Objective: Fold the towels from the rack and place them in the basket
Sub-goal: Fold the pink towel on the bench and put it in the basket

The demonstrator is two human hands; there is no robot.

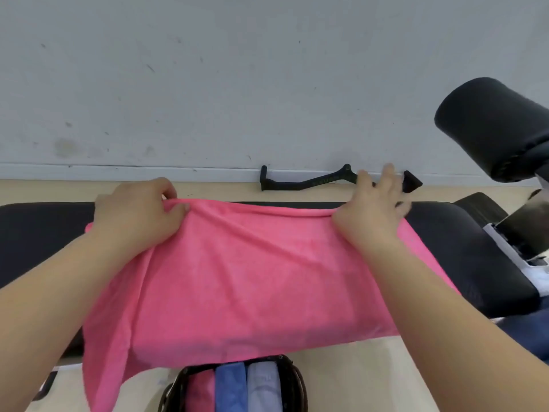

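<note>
The grey wall (267, 69) fills the top of my view, down to where it meets the pale floor (356, 376). In front of it the black padded bench (38, 233) runs from left to right. The pink towel (237, 278) lies spread across the middle of the bench. Its near side hangs over the bench's near edge, and its near left corner droops lowest, just beside the basket.

A black roller pad (490, 123) stands above the bench's right end.

My left hand (139, 215) is at the towel's far left corner, near the bench's far edge, with fingers and thumb curled in and pinching the bunched cloth. My right hand (371, 209) is at the far right corner. The towel's edge runs up to the base of my thumb, but my fingers are stretched out past the edge and blurred, so I cannot tell whether it grips or only presses.

The dark basket (292, 379) sits on the floor below the bench's near edge. In it stand three folded towels side by side: a pink one (200, 394), a blue one (231, 388) and a pale one (263, 388).

A black handle bar (306, 182) lies on the floor against the wall, beyond the bench's far edge.
</note>
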